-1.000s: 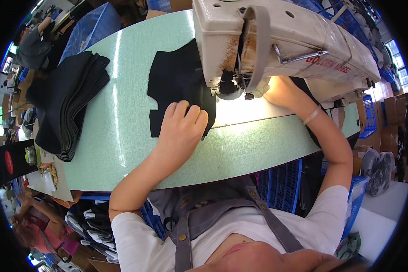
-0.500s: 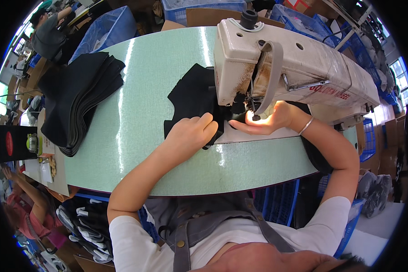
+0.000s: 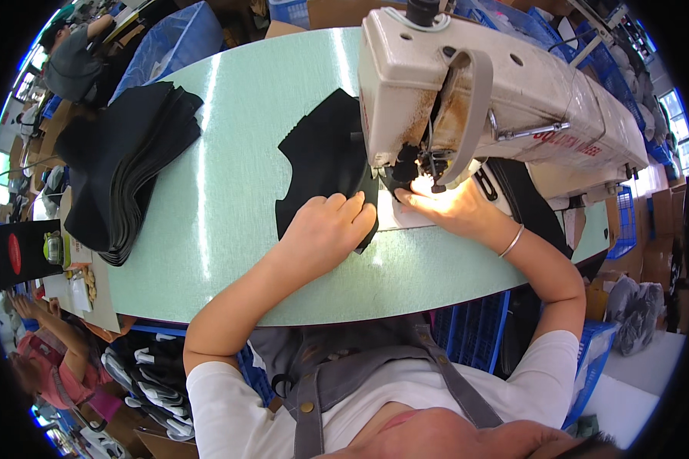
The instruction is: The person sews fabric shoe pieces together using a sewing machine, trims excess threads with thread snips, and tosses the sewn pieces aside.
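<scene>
While the head view is looking straight down on the pale green laminate work table (image 3: 230, 229), a flat black fabric cut piece with a notched edge (image 3: 318, 164) is lying at the table's centre, running under the worn cream-coloured industrial sewing machine (image 3: 497, 99) at about one o'clock.

The left hand (image 3: 325, 229) is lying palm down on the near edge of the black piece, fingers (image 3: 352, 205) held close together and pointing toward one o'clock, pressing the fabric flat on the table. The right hand (image 3: 455, 206) is sitting just below the needle area, at three o'clock from the left hand, brightly lit by the machine lamp. Its fingertips are drawn together at the fabric edge by the presser foot; whether they are actually pinching the cloth cannot be told through the glare. A thin silver bangle (image 3: 511, 242) is circling the right wrist.

At nine o'clock on the table, a thick stack of matching black fabric pieces (image 3: 122, 168) is resting well apart from the hands. A blue plastic crate (image 3: 180, 38) is standing beyond the table at eleven o'clock.
</scene>
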Motion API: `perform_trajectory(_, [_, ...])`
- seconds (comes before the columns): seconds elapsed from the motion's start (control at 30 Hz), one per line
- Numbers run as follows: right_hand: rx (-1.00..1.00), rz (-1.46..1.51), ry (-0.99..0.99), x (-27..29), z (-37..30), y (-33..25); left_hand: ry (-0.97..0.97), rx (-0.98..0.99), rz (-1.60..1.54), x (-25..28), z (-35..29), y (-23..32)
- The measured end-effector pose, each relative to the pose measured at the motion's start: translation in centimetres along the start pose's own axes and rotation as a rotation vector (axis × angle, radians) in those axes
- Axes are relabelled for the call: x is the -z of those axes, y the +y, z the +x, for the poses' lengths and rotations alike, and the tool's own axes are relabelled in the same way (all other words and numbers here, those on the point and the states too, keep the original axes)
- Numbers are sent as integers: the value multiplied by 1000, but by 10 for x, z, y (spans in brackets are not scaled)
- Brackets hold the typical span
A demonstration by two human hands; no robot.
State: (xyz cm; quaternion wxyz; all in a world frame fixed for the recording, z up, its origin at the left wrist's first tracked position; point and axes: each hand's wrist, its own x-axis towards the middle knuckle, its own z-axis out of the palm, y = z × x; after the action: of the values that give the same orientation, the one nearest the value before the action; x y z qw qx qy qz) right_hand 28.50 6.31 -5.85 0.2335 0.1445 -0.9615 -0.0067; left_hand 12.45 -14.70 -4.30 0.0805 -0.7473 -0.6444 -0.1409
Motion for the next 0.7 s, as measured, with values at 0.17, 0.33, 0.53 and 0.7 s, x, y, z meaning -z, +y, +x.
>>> perform_trajectory(0.17, [-224, 80, -123, 3, 5, -27, -46, 50, -126, 0, 0, 4])
perform_trajectory(0.33, [-211, 88, -75, 5, 11, -34, 12, 38, -130, -7, 2, 7])
perform_trajectory(0.53, [-241, 99, -11, -1, 14, -38, 107, 28, -66, -13, 4, 8])
perform_trajectory(0.7, [-238, 107, 21, -9, 12, -37, 164, 36, -68, -21, 11, 5])
